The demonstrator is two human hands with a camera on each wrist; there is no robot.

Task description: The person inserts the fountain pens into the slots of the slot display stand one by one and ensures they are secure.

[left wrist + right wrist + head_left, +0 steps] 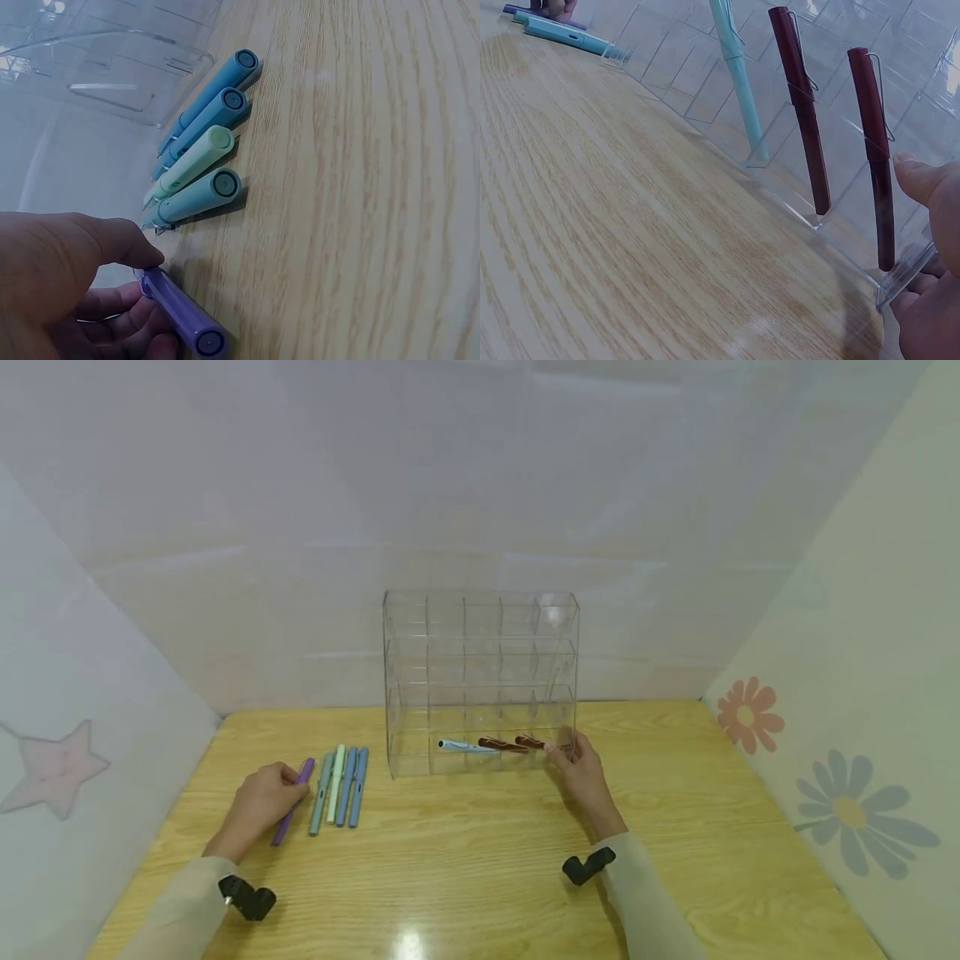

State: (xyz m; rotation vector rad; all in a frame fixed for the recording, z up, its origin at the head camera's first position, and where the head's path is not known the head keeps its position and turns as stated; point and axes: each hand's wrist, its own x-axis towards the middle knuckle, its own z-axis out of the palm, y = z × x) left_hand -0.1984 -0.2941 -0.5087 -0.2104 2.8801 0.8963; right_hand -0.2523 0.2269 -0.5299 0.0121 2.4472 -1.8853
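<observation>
My left hand [262, 797] pinches a purple pen [184, 315] between thumb and fingers at the table's left side. Beside it lie a grey-green pen [321, 797], a pale green pen [336, 785] and two blue pens [358, 789], roughly parallel. A clear tiered pen organizer [387, 693] stands upright at the back. Its lowest row holds a light blue pen [739, 82] and two dark red pens [802, 112], all leaning. With the thumb in front and fingers round the side wall, my right hand [583, 781] grips the organizer's lower right corner.
The wooden table [465, 860] ends at a pale cloth backdrop [480, 468]. Side panels carry a pink star [56, 768] on the left and flower shapes [851, 812] on the right. Upper organizer tiers show no pens.
</observation>
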